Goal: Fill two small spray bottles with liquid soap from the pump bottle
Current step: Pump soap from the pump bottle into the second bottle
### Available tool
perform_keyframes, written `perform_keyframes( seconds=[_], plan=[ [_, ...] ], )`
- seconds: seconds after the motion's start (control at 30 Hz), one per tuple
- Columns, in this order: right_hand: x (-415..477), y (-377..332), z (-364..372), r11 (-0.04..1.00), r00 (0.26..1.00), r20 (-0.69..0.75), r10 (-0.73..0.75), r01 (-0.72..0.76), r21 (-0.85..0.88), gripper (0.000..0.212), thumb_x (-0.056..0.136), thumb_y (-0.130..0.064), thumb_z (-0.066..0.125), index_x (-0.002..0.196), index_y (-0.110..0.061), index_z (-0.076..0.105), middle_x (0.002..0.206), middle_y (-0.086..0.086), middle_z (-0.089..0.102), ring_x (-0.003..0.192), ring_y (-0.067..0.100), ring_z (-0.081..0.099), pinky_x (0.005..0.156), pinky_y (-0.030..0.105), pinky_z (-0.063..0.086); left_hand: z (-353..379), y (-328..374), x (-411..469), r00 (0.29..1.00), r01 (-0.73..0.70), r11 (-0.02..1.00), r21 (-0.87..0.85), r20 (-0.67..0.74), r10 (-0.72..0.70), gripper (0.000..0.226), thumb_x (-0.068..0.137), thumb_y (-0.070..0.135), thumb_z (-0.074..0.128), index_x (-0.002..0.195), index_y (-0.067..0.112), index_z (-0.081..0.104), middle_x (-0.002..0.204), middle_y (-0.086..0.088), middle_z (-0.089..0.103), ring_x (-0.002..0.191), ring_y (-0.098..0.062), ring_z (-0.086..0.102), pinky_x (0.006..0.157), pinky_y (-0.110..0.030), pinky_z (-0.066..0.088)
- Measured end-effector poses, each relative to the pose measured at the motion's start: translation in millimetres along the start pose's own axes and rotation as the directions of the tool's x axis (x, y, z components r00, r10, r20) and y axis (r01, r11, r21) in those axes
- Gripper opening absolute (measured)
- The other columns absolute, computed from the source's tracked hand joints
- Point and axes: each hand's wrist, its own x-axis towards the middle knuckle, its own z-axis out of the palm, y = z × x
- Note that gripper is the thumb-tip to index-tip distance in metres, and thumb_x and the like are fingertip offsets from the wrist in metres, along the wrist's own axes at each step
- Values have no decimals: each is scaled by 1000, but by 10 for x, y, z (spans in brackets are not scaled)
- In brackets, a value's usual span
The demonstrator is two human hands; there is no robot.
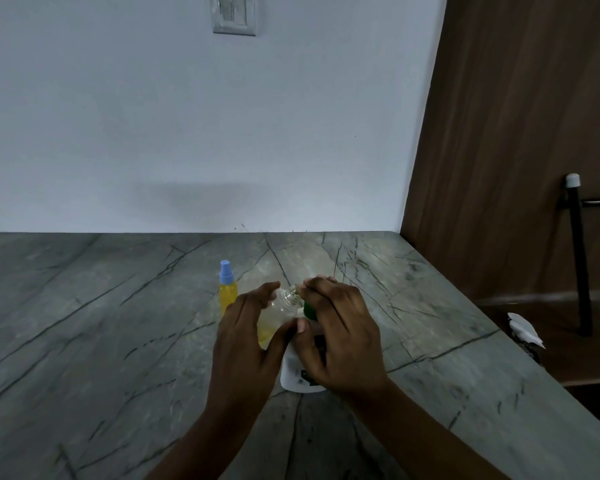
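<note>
The left hand (246, 337) and right hand (340, 337), over the middle of the counter (84, 341), are bare. So are the left forearm (201, 441) and right forearm (426, 431), which reach in from the counter's near edge. The fingers are long and slim, with short, pale nails, clearest on the left thumb. Knuckles and tendon ridges stand out on the back of the right hand. Both forearms are lean, and a slight blur softens their outlines

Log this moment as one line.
left hand: holds uncapped spray bottle at spout | right hand: grips pump bottle head | blue-capped spray bottle: yellow-filled, upright behind
</note>
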Motion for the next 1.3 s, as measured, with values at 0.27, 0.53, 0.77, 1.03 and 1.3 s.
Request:
perform_keyframes(
  seconds=[0.27,0.53,0.77,1.03,1.3],
  plan=[
    [-6,2,-26,1000,1000,9,8,-8,11,39,96,-26,40,104,1,67,106,13,65,106,20,54,101,19,35,28,-2,-26,1000,13,1000,16,-14,-12,45,77,31,62,119,30,45,105,13,51,99,5,43,75,-12,34],
    [71,57,-33,1000,999,-12,-30,30,6,30,95,-19,42,110,-1,61,109,13,63,107,20,52,100,20,36,13,35,51,1000,21,1000,-19,-11,-21,43,79,48,51,119,42,40,105,20,50,99,5,47,76,-10,34],
    [62,48,-15,999,999,-3,-32,32,0,28,92,-17,45,113,-4,56,111,14,63,109,22,51,101,23,37,8,54,64,1000,12,1000,-2,-11,-12,43,79,51,49,119,47,35,106,30,43,97,7,46,75,-9,33],
    [51,15,-19,1000,1000,0,-17,17,6,30,95,-23,42,111,-3,58,109,14,63,107,21,51,103,19,32,-4,29,33,1000,26,1000,2,-1,-26,47,77,44,59,119,44,38,105,28,43,94,7,47,76,-9,33],
    [-5,5,-11,1000,1000,6,0,0,-14,33,91,-21,46,102,2,68,104,13,67,104,20,54,100,18,35,18,-23,-42,999,33,999,11,-3,-33,45,78,43,58,120,31,46,105,26,46,100,18,44,74,-10,33]
  ],
)
